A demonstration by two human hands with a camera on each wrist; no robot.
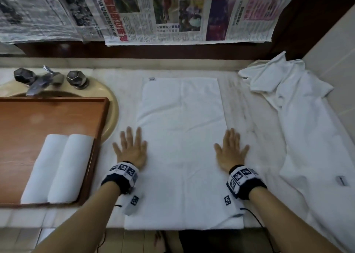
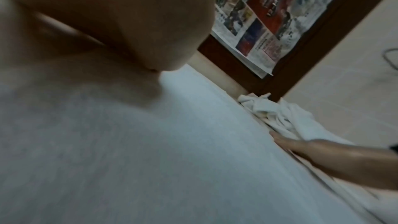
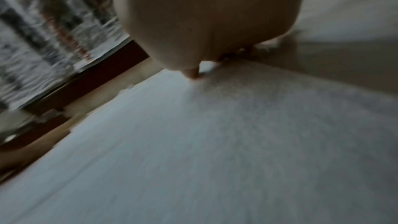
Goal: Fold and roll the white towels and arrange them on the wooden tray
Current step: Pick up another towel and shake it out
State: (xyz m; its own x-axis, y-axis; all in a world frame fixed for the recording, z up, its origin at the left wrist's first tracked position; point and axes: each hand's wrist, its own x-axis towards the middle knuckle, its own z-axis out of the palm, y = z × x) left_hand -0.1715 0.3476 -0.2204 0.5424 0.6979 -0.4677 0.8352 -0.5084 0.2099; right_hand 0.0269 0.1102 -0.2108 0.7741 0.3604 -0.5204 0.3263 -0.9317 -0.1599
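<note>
A folded white towel (image 1: pixel 182 147) is shown lying flat on the marble desk (image 1: pixel 255 122), its long axis running from the near desk edge away toward the wall. The left hand (image 1: pixel 132 149) is laid palm down at the towel's left edge, partly over the desk, and the right hand (image 1: pixel 230 151) at its right edge; in both, the grip is wide, the fingers spread straight and nothing held. The two hands are seen level with each other, about midway along the towel's near half, so that neither is nearer to the near short edge. Since that edge lies behind the hands, toward the body, a roll begun there would probably require both hands to be drawn back first; smoothing is judged to be the step in hand.

To the left, the wooden tray (image 1: pixel 57 114) is set over the washbasin (image 1: pixel 111 102), with two rolled towels (image 1: pixel 57 168) lying side by side and touching at its near right. A crumpled white towel (image 1: pixel 288 91) is left unfolded at the right.
</note>
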